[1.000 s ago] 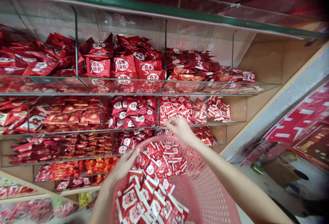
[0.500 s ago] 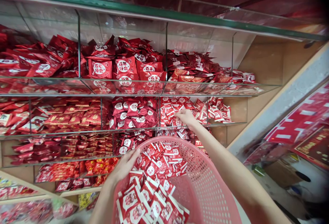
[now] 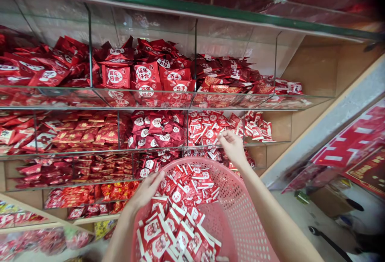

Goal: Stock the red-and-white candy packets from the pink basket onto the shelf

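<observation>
My left hand (image 3: pixel 147 192) is closed over the left rim of a pink plastic basket (image 3: pixel 240 218) with perforated walls. Inside lie many small red and white candy packets (image 3: pixel 183 230), piled toward its left side. Above the basket's far rim is my right hand (image 3: pixel 233 146), at the front of a glass shelf compartment. Its thumb and fingers are pinched on a small red and white packet (image 3: pixel 214 134), which blends in with the similar packets (image 3: pixel 197 127) behind it.
Glass shelves with dividers hold red packets (image 3: pixel 144 73) above, dark red ones (image 3: pixel 156 129) to the left, and orange ones (image 3: pixel 117 192) lower down. A green-edged glass shelf (image 3: pixel 192 7) spans the top. A slanted wall edge (image 3: pixel 325 117) and red decorations (image 3: pixel 345 138) are at right.
My right hand has drawn slightly right and back from the packets in the compartment, fingers still pinched. My left hand stays on the basket rim.
</observation>
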Motion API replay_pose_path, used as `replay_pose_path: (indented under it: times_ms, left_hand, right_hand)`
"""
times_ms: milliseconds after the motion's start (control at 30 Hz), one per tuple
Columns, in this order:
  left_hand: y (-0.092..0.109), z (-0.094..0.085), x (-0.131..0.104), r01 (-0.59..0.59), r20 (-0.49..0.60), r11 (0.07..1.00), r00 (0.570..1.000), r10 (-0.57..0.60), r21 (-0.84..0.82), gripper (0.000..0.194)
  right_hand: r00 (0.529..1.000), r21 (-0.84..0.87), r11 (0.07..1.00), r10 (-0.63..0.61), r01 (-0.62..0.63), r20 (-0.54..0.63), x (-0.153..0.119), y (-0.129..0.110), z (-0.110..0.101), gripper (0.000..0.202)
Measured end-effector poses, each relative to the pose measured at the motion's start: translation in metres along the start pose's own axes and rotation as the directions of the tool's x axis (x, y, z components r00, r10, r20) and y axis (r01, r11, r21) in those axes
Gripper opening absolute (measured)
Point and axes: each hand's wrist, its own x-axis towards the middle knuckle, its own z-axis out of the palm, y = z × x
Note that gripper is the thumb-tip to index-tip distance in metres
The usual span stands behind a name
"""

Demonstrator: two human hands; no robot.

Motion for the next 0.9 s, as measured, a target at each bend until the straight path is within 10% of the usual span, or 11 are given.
replay_pose_path:
  times_ms: [233, 367, 600, 900]
  left_hand:
    - [0.002, 0.001, 0.0, -0.013, -0.003, 1.0, 1.0, 0.013, 0.01, 0.048]
    - [0.001, 0.001, 0.001, -0.021, -0.008, 1.0, 1.0, 0.021, 0.014, 0.047]
    - [0.001, 0.0, 0.001, -0.022, -0.007, 0.999, 1.0, 0.022, 0.024, 0.047]
    - [0.001, 0.0, 0.001, -0.015, -0.007, 1.0, 1.0, 0.015, 0.01, 0.047]
  right_hand:
    - [0.988, 0.16, 0.981, 0.086, -0.105, 0.125, -0.029, -0.015, 0.004, 0.018]
    - [0.882, 0.139, 0.932, 0.258, -0.334, 0.394, -0.041, -0.004, 0.021, 0.016]
    - [0.767, 0.028, 0.868, 0.423, -0.496, 0.482, -0.052, 0.019, 0.038, 0.017]
    - [0.84, -0.051, 0.914, 0.392, -0.403, 0.375, -0.043, 0.047, 0.018, 0.013]
